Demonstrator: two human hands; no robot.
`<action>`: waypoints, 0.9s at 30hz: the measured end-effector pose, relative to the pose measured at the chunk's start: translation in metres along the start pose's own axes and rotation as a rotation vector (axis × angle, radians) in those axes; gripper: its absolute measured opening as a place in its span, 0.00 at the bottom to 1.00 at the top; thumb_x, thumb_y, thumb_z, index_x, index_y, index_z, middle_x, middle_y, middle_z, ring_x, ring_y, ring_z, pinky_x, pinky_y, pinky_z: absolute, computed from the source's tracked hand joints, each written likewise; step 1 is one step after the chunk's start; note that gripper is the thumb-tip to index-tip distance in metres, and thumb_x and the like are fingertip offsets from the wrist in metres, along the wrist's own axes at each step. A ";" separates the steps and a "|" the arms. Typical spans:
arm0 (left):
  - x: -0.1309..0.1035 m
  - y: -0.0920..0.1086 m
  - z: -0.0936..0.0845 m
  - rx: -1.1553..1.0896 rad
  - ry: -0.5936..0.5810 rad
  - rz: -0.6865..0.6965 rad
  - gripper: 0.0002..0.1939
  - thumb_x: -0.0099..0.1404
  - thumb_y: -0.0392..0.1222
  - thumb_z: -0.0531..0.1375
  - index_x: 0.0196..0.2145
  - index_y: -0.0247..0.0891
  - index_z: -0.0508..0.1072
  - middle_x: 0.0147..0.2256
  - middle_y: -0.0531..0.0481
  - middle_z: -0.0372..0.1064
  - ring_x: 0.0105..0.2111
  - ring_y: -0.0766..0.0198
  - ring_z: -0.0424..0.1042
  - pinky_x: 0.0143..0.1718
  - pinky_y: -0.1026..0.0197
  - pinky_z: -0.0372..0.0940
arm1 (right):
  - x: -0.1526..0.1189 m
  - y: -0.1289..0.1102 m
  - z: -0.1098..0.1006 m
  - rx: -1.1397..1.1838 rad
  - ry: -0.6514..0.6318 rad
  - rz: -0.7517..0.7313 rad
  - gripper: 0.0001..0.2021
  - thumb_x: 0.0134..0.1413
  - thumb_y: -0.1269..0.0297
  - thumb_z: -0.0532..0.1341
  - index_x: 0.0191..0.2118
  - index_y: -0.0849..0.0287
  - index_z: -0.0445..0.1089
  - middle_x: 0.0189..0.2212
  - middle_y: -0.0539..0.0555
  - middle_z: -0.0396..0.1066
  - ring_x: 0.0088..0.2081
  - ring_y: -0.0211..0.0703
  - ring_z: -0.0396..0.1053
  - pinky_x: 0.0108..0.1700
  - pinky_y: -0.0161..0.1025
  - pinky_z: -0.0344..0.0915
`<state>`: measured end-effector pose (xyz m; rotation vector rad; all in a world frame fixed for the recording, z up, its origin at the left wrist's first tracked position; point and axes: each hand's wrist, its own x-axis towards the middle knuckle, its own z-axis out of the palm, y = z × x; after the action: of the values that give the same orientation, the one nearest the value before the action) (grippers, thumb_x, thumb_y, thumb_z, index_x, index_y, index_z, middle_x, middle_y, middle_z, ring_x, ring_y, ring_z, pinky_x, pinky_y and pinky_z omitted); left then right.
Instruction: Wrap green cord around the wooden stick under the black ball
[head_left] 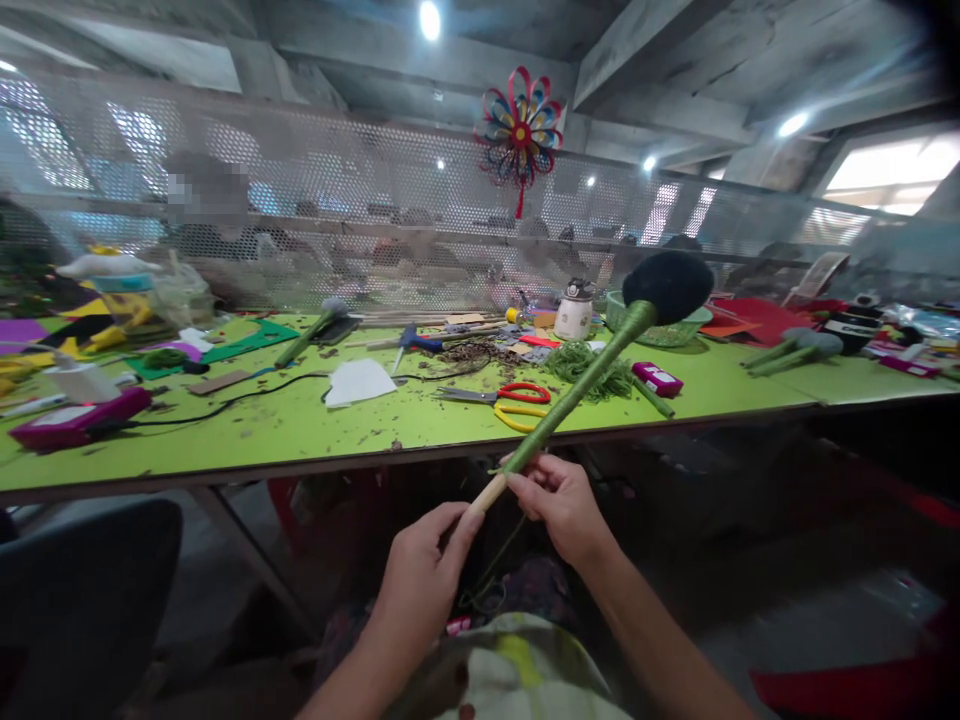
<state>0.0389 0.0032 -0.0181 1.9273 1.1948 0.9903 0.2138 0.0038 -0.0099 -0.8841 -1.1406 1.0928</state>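
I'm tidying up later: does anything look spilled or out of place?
Yes. Brown crumbs lie scattered over the table behind the scissors, some nearer its front edge, so they look spilled. Green strands lie in a loose tangle. The held stick shows no clear damage.

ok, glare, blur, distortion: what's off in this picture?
Head view: ceiling lamp and upper-right window blown out; background behind the mesh screen hazy; green-wrapped stick and hands fairly sharp, its black tip short on detail; sides look stretched; top-right corner black.
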 end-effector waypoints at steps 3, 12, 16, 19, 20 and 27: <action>0.001 -0.004 -0.001 0.021 0.046 -0.005 0.14 0.64 0.49 0.53 0.37 0.39 0.74 0.33 0.50 0.73 0.33 0.61 0.70 0.35 0.63 0.61 | -0.004 -0.001 0.001 0.056 -0.030 0.047 0.10 0.52 0.64 0.62 0.40 0.62 0.70 0.15 0.41 0.48 0.17 0.28 0.44 0.19 0.31 0.40; 0.003 0.001 -0.007 -0.061 0.095 -0.057 0.14 0.61 0.50 0.57 0.35 0.38 0.76 0.31 0.50 0.74 0.32 0.60 0.71 0.33 0.63 0.62 | -0.013 -0.010 0.012 -0.314 0.086 -0.117 0.07 0.53 0.65 0.61 0.32 0.63 0.72 0.17 0.46 0.58 0.19 0.31 0.51 0.21 0.31 0.48; 0.003 0.003 -0.008 -0.102 0.083 -0.083 0.14 0.60 0.50 0.57 0.34 0.38 0.77 0.29 0.51 0.74 0.30 0.60 0.71 0.30 0.64 0.62 | -0.015 -0.014 0.018 -0.452 0.056 -0.201 0.07 0.53 0.66 0.59 0.30 0.62 0.72 0.19 0.48 0.64 0.21 0.34 0.57 0.24 0.32 0.54; 0.003 0.004 -0.009 -0.128 0.074 -0.127 0.15 0.59 0.51 0.58 0.34 0.38 0.77 0.26 0.51 0.74 0.26 0.61 0.70 0.23 0.66 0.60 | -0.015 -0.016 0.019 -0.487 0.026 -0.221 0.07 0.53 0.66 0.59 0.30 0.62 0.73 0.20 0.49 0.66 0.22 0.35 0.58 0.25 0.32 0.55; 0.003 0.004 -0.009 -0.138 0.070 -0.146 0.15 0.58 0.51 0.58 0.34 0.38 0.77 0.25 0.51 0.73 0.25 0.61 0.69 0.21 0.66 0.58 | -0.015 -0.016 0.018 -0.488 0.029 -0.216 0.07 0.54 0.66 0.59 0.29 0.62 0.73 0.20 0.49 0.66 0.22 0.35 0.58 0.25 0.32 0.55; 0.002 0.005 -0.008 -0.202 0.043 -0.209 0.16 0.57 0.51 0.59 0.34 0.36 0.78 0.21 0.51 0.71 0.19 0.65 0.64 0.17 0.67 0.54 | -0.014 -0.018 0.015 -0.449 0.070 -0.154 0.07 0.54 0.63 0.59 0.30 0.61 0.71 0.20 0.49 0.65 0.22 0.36 0.57 0.24 0.33 0.53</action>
<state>0.0346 0.0047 -0.0090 1.5973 1.2406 1.0033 0.2019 -0.0146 0.0067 -1.1493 -1.3977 0.6831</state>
